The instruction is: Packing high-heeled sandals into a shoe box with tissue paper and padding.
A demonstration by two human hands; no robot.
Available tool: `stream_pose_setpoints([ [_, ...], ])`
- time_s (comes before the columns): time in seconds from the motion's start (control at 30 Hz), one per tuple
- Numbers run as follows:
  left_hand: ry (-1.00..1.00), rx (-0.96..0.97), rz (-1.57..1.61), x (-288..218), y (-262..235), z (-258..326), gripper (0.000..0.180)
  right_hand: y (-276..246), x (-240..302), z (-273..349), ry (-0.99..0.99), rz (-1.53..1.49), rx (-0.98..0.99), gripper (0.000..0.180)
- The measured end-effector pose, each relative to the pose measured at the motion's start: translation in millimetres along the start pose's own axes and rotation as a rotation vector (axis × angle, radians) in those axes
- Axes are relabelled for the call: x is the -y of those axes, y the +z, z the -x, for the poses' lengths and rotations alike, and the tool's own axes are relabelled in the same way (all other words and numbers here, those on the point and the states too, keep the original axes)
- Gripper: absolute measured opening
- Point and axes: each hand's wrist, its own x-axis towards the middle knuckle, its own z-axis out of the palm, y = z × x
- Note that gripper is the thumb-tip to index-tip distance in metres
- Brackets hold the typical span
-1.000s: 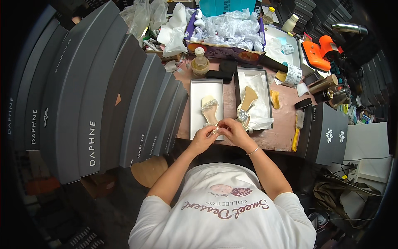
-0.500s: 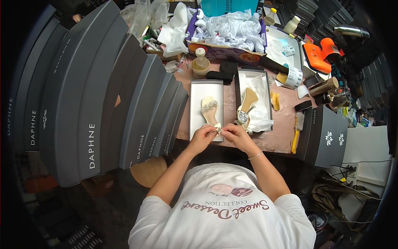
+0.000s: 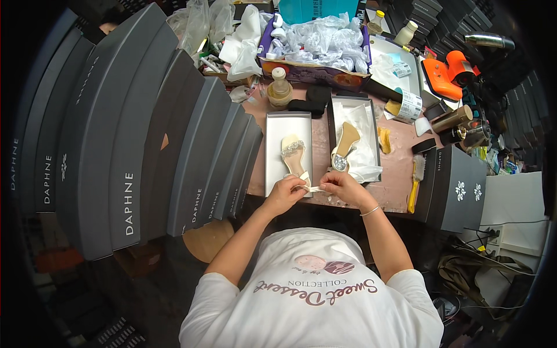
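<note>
Sandal [image 3: 294, 158], cream with a beaded toe band, lies in the left-hand open shoe box [image 3: 275, 155], its long axis running away from the person, heel end nearest the hands. A pale strap [image 3: 314, 189] trails from that heel end to the right, across the near edge of the box. Left hand [image 3: 284, 194] sits at the heel, fingers pinched shut on the strap where it meets the shoe; it is the nearer hand to the sandal. Right hand [image 3: 342, 187], just right of the sandal's heel, has its fingers closed on the strap's free end. Further right of the sandal, a second box [image 3: 371, 124] holds the matching shoe [image 3: 344, 145] on white tissue, both boxes resting on the reddish worktop [image 3: 395, 174].
</note>
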Motion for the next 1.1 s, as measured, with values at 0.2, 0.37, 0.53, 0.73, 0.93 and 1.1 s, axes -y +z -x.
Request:
stream_pose_setpoints([
  [0.2, 0.025, -0.086, 0.020, 11.2, 2.0, -0.2, 0.017, 14.7, -6.3, 2.3, -0.037, -0.091, 0.088, 0.013],
  [0.37, 0.061, -0.098, -0.014, 5.7, 3.6, 1.7, 0.017, 24.3, 3.0, 7.5, -0.007, -0.244, 0.154, 0.014],
  [0.53, 0.182, -0.039, -0.162, -5.7, 3.3, 3.2, 0.016, 20.8, 2.4, 11.0, 0.143, -0.552, 0.159, 0.016],
  [0.73, 0.227, -0.072, -0.281, 5.7, 6.7, 6.2, 0.017, 11.0, 3.9, 41.6, 0.062, 0.028, 0.005, 0.019],
  [0.93, 0.199, -0.096, -0.297, -5.2, 12.2, 2.9, 0.019, 20.4, 1.7, 49.0, -0.178, 0.885, -0.366, 0.010],
  [1.1, 0.205, -0.239, -0.303, -3.5, 14.6, 0.6, 0.015, 35.5, 20.7, 52.0, -0.385, 0.827, -0.467, 0.011],
])
